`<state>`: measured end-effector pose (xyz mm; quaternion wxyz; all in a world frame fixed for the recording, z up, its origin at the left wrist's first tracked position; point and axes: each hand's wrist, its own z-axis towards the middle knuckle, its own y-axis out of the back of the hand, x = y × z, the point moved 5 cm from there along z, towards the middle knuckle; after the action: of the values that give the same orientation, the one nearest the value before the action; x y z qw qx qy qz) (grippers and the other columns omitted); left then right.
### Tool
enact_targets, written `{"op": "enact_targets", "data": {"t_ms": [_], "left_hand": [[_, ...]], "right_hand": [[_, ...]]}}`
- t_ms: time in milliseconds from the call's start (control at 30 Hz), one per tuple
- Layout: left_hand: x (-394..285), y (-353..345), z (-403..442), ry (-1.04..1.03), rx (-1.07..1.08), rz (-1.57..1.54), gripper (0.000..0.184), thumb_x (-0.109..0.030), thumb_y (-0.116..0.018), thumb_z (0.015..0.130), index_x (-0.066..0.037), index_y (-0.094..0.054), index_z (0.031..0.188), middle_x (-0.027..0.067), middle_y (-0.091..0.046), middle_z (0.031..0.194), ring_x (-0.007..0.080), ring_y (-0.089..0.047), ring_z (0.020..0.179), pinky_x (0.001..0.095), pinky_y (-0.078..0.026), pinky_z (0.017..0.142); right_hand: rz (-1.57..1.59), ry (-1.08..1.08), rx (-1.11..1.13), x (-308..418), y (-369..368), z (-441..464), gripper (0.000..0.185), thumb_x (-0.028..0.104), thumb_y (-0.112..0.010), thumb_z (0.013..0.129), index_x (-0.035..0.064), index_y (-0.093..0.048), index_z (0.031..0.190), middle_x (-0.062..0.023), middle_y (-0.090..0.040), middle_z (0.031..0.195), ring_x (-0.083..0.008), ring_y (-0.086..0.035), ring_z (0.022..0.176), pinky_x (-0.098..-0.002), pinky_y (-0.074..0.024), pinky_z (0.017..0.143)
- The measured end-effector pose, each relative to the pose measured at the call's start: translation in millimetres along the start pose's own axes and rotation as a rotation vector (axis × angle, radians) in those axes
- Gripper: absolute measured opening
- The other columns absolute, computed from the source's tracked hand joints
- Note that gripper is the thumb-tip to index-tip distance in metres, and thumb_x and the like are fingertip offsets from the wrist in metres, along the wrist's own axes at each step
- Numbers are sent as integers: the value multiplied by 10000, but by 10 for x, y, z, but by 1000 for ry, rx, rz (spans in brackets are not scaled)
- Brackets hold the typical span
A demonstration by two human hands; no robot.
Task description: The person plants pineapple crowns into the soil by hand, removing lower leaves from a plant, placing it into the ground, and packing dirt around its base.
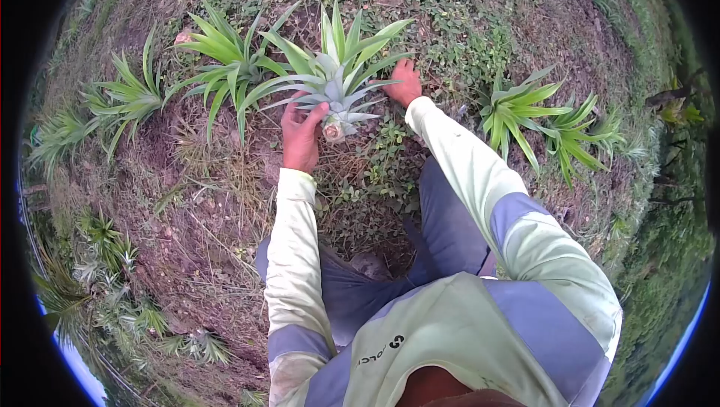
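My left hand is closed around the base of a pineapple slip, thumb at the front and fingers partly hidden under its leaves. The slip's pale cut stem end faces me, and its grey-green leaves spread upward and outward. Just right of those leaves, my right hand is low over the weeds. Its thumb points left near the leaf tips, and its bent fingers stand apart from the thumb. I see nothing held in it, though its underside is hidden.
Pineapple plants stand on the left and right in a row across the ground. Low green weeds and dry grass cover the soil. More loose-looking plants lie at lower left. My bent knees are close below my hands.
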<state>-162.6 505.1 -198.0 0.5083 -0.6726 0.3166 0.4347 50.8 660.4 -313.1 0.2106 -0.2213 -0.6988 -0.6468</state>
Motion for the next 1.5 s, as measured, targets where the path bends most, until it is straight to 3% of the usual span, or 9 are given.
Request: {"op": "enact_targets", "data": {"t_ms": [233,367,533,600,700,900,1167,1333,1500], "left_hand": [[-40,45,19,-23,33,-43,552,-24,-790,841,-8,-529,1327,73,-649,1182,165,-630,1057,311,-492,943],[16,161,85,-30,-1,-88,597,-21,-788,840,-6,-496,1361,79,-641,1204,173,-624,1083,318,-491,961],[8,224,111,-35,-21,-118,642,-18,-788,837,-1,-460,1389,84,-636,1227,176,-624,1098,331,-497,969],[-47,209,84,-93,-9,-100,494,-58,-738,883,-13,-522,1325,90,-638,1217,198,-632,1079,368,-515,963],[-110,168,79,-101,-3,-134,502,-62,-734,884,-18,-513,1332,80,-639,1194,193,-630,1074,364,-518,949],[-199,105,20,-104,0,-167,495,-33,-742,876,2,-532,1323,107,-658,1204,206,-656,1056,363,-532,944],[-178,144,53,-118,-18,-174,531,-31,-738,873,13,-515,1353,116,-654,1211,215,-656,1070,372,-537,941],[-187,115,64,-120,-7,-157,535,-33,-742,870,19,-518,1354,120,-654,1214,215,-659,1057,369,-531,950],[-81,204,133,-98,12,-94,522,-70,-727,887,-40,-496,1354,95,-628,1245,219,-618,1134,390,-487,1019]], "right_hand": [[225,-10,100,125,-278,144,485,318,-735,873,-94,-618,1101,-336,-674,1084,-452,-655,1079,-506,-530,926],[356,191,188,-40,-129,468,490,343,-674,934,-107,-638,1124,-331,-675,1095,-460,-651,1094,-511,-505,933],[364,168,350,12,866,573,435,308,-615,1004,-71,-628,1217,-162,-683,1125,-250,-668,933,-347,-550,790],[920,-83,324,-42,1418,706,402,307,-583,1028,-53,-643,1196,-131,-686,1091,-201,-652,899,-324,-541,772],[755,-190,328,-115,2178,800,392,315,-577,1036,-37,-643,1193,-99,-682,1071,-163,-630,905,-375,-530,786],[-22,271,120,-115,2830,1647,554,451,-606,1001,-14,-600,1304,-105,-684,1107,-223,-629,1067,-374,-473,967],[-305,450,-416,544,3262,1717,613,505,-610,973,37,-552,1365,-141,-615,1251,-275,-554,1192,-448,-436,1026],[-434,743,-737,884,2916,847,656,539,-612,955,69,-522,1403,-163,-573,1341,-309,-508,1269,-494,-413,1063],[-587,1018,-347,638,1410,143,723,580,-631,914,136,-472,1461,-169,-508,1437,-370,-417,1367,-543,-388,1100]]}}
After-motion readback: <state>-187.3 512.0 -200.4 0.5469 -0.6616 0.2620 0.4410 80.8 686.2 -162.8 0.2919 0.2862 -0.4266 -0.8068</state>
